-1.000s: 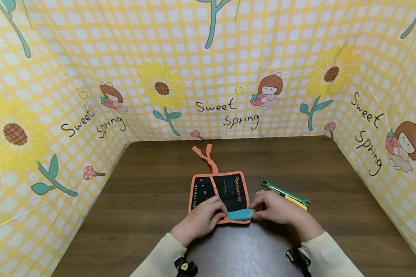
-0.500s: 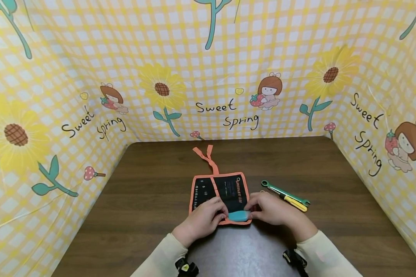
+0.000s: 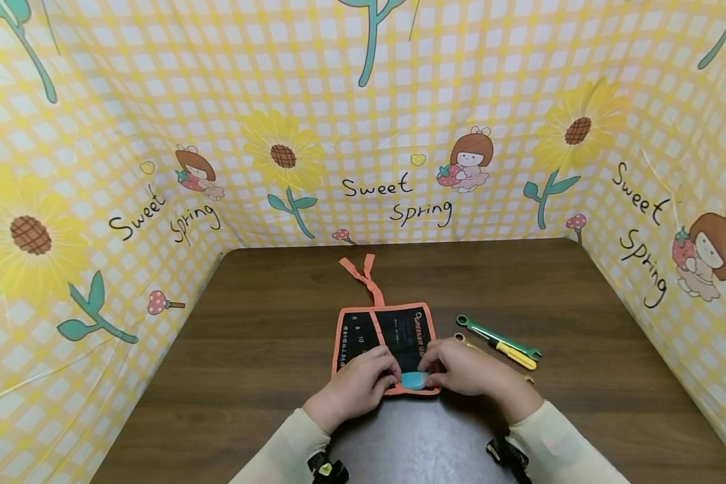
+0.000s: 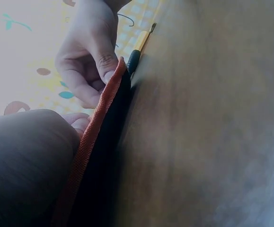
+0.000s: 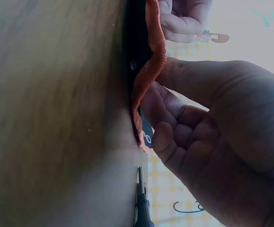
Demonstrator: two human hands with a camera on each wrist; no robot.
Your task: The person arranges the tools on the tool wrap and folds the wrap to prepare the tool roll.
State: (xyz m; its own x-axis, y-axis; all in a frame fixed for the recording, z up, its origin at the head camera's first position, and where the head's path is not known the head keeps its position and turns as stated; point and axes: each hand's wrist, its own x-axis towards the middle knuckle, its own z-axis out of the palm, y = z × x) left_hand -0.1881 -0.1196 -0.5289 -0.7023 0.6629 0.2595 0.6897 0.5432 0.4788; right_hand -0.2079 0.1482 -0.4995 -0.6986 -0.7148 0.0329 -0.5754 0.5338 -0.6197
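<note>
A black tool pouch (image 3: 399,333) with orange edging lies flat on the table, its forked orange ties stretched toward the back. Across its near right part lies a flat, rounded teal object (image 3: 413,381); its exact kind does not show. My left hand (image 3: 357,383) pinches the pouch's near edge beside the teal object's left end. From the other side my right hand (image 3: 468,366) pinches the right end, index finger and thumb close together and partly covering it. In the right wrist view, the right thumb and fingers sit at the wavy orange edging (image 5: 153,66).
Right of the pouch lie a green ratchet wrench (image 3: 496,336) and a yellow-handled tool (image 3: 516,355). A ring-ended yellow tool (image 3: 460,338) is mostly hidden behind the right hand. Yellow checked cloth (image 3: 363,134) walls the brown table (image 3: 266,323) at the back and sides.
My right hand has moved left along the teal object, so less of it shows between the hands. More of the tools at the right is uncovered. The left hand has barely moved.
</note>
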